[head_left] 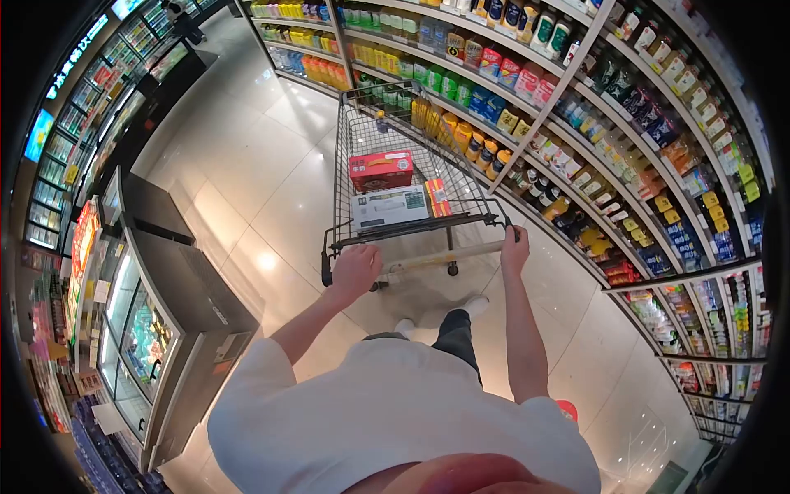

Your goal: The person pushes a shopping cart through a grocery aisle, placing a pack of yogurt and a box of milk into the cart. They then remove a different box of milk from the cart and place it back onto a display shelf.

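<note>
A wire shopping cart (477, 185) stands in front of me, and its handle bar (444, 255) runs between my hands. My left hand (356, 268) is wrapped round the left end of the handle. At the right end, my right hand (515, 249) grips the bar with curled fingers. Inside the basket lie a red box (381, 169), a white and grey box (388, 207) nearer to me, and a small red and yellow pack (438, 198) beside it. A small bottle (381, 121) is near the cart's far end.
Shelves (485, 78) full of bottles and packets curve along the right side. On the left stands a grey glass-fronted display case (193, 288), with refrigerated shelves (62, 181) behind. Tiled floor (288, 156) runs between them. A person (185, 23) is far off at the upper left.
</note>
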Tool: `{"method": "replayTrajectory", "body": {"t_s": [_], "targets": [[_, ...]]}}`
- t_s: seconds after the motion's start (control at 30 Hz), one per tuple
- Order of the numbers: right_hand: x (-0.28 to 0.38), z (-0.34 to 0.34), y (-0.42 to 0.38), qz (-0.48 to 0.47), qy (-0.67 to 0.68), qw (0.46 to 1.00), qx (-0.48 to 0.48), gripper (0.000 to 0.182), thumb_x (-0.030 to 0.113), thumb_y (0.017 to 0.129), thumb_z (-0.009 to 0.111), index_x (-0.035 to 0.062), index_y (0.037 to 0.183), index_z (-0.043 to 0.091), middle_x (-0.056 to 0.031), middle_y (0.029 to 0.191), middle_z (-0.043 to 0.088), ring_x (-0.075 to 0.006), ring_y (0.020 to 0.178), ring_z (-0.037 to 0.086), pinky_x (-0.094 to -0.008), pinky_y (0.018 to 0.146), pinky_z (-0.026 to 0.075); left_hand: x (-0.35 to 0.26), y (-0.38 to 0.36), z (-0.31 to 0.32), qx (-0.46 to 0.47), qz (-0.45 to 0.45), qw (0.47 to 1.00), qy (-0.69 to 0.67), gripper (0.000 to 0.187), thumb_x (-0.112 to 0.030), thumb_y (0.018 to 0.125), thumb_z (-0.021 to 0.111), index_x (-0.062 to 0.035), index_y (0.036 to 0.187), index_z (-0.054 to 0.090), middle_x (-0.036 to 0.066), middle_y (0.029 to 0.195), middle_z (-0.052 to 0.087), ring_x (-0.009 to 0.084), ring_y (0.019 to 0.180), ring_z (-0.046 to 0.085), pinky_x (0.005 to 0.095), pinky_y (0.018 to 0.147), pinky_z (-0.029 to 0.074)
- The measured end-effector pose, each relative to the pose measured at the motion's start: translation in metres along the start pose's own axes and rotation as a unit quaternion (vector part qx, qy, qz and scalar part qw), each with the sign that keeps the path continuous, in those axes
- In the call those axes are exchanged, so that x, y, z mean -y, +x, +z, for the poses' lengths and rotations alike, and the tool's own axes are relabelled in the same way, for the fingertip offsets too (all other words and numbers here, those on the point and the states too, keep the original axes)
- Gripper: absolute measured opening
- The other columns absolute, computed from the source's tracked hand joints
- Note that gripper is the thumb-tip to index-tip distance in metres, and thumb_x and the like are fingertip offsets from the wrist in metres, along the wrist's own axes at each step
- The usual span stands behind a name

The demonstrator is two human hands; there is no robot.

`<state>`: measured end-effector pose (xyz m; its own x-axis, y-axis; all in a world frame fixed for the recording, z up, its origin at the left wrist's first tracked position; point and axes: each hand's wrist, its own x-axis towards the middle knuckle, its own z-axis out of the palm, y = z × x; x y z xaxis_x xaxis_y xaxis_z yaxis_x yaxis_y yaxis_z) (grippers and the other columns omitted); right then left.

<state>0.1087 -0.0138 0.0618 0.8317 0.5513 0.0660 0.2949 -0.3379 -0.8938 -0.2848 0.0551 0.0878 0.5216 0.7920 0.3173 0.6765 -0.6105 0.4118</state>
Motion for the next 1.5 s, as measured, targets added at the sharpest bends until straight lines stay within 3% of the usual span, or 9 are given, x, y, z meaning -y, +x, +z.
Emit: {"method": "replayTrajectory", "body": {"t_s": [0.2, 0.3, 0.4, 0.53, 0.77, 0.87, 1.0, 1.13, 1.5], "targets": [[-0.024, -0.020, -0.054, 0.004, 0.015, 0.999, -0.028, 0.028, 0.025, 0.103, 0.065, 0.0016, 0.118, 0.068, -0.0124, 0.107, 0.076, -0.0232, 0.098, 0.070, -0.0374, 0.090, 0.054, 0.003, -0.016, -0.027, 0.049, 0.039, 0.998, -0.008, 0.011, -0.016, 0.096, 0.063, -0.0054, 0.093, 0.067, 0.013, 0.085, 0.069, 0.0325, 0.082, 0.068, 0.0450, 0.074, 0.055], [-0.069, -0.030, -0.073, -0.024, 0.039, 0.998, -0.032, 0.027, 0.022, 0.104, 0.063, 0.0034, 0.123, 0.067, -0.0106, 0.105, 0.074, -0.0209, 0.093, 0.068, -0.0360, 0.088, 0.054, 0.017, -0.024, -0.028, 0.075, 0.202, 0.973, 0.083, 0.010, -0.014, 0.094, 0.063, -0.0049, 0.095, 0.068, 0.014, 0.092, 0.070, 0.0338, 0.085, 0.068, 0.0452, 0.075, 0.056], [-0.104, -0.053, -0.093, 0.016, 0.051, 0.998, 0.016, 0.031, 0.018, 0.105, 0.061, 0.0079, 0.134, 0.064, -0.0091, 0.106, 0.071, -0.0174, 0.090, 0.067, -0.0332, 0.083, 0.054, 0.004, -0.030, -0.037, 0.013, 0.169, 0.985, -0.021, 0.013, -0.015, 0.095, 0.062, -0.0053, 0.099, 0.069, 0.014, 0.097, 0.072, 0.0350, 0.090, 0.069, 0.0462, 0.078, 0.057], [-0.086, -0.080, -0.137, 0.036, 0.068, 0.997, 0.013, 0.040, 0.016, 0.101, 0.062, 0.0115, 0.141, 0.061, -0.0124, 0.112, 0.072, -0.0213, 0.096, 0.070, -0.0357, 0.086, 0.055, -0.013, -0.041, -0.045, 0.079, 0.066, 0.993, -0.061, 0.017, -0.016, 0.099, 0.060, -0.0065, 0.105, 0.072, 0.014, 0.098, 0.074, 0.0364, 0.093, 0.070, 0.0478, 0.080, 0.057], [-0.052, -0.135, -0.199, 0.104, 0.051, 0.993, 0.026, 0.052, 0.018, 0.094, 0.066, 0.0138, 0.145, 0.058, -0.0169, 0.121, 0.072, -0.0277, 0.108, 0.070, -0.0386, 0.095, 0.054, -0.014, -0.066, -0.044, 0.200, 0.056, 0.977, -0.045, 0.020, -0.021, 0.103, 0.059, -0.0099, 0.112, 0.073, 0.013, 0.097, 0.073, 0.0354, 0.094, 0.070, 0.0469, 0.079, 0.056], [-0.080, -0.148, -0.216, 0.120, 0.137, 0.983, 0.037, 0.053, 0.017, 0.092, 0.068, 0.0102, 0.144, 0.058, -0.0169, 0.122, 0.071, -0.0274, 0.107, 0.070, -0.0387, 0.094, 0.054, -0.021, -0.074, -0.040, 0.212, 0.055, 0.974, -0.054, 0.021, -0.023, 0.103, 0.060, -0.0103, 0.113, 0.073, 0.014, 0.099, 0.073, 0.0348, 0.095, 0.070, 0.0478, 0.081, 0.056], [-0.091, -0.180, -0.240, 0.145, 0.057, 0.986, 0.067, 0.049, 0.015, 0.092, 0.065, 0.0064, 0.140, 0.055, -0.0091, 0.099, 0.073, -0.0143, 0.073, 0.063, -0.0302, 0.068, 0.052, -0.036, -0.080, -0.039, 0.230, 0.069, 0.968, -0.075, 0.023, -0.024, 0.101, 0.062, -0.0095, 0.115, 0.072, 0.014, 0.101, 0.073, 0.0343, 0.097, 0.070, 0.0478, 0.082, 0.056], [-0.083, -0.219, -0.261, 0.172, 0.026, 0.981, 0.084, 0.038, 0.018, 0.090, 0.069, 0.0037, 0.124, 0.061, -0.0059, 0.087, 0.068, -0.0137, 0.071, 0.061, -0.0320, 0.063, 0.050, -0.056, -0.092, -0.038, 0.224, 0.083, 0.968, -0.079, 0.021, -0.023, 0.100, 0.063, -0.0086, 0.113, 0.072, 0.013, 0.100, 0.073, 0.0328, 0.096, 0.070, 0.0465, 0.081, 0.056], [-0.082, -0.309, -0.279, 0.219, -0.047, 0.962, 0.153, 0.034, 0.032, 0.091, 0.067, 0.0002, 0.102, 0.059, -0.0208, 0.080, 0.070, -0.0357, 0.077, 0.072, -0.0454, 0.072, 0.056, -0.115, -0.085, -0.009, 0.224, 0.131, 0.965, -0.049, 0.016, -0.020, 0.097, 0.067, -0.0065, 0.104, 0.072, 0.011, 0.091, 0.071, 0.0316, 0.086, 0.069, 0.0444, 0.076, 0.055]]}}
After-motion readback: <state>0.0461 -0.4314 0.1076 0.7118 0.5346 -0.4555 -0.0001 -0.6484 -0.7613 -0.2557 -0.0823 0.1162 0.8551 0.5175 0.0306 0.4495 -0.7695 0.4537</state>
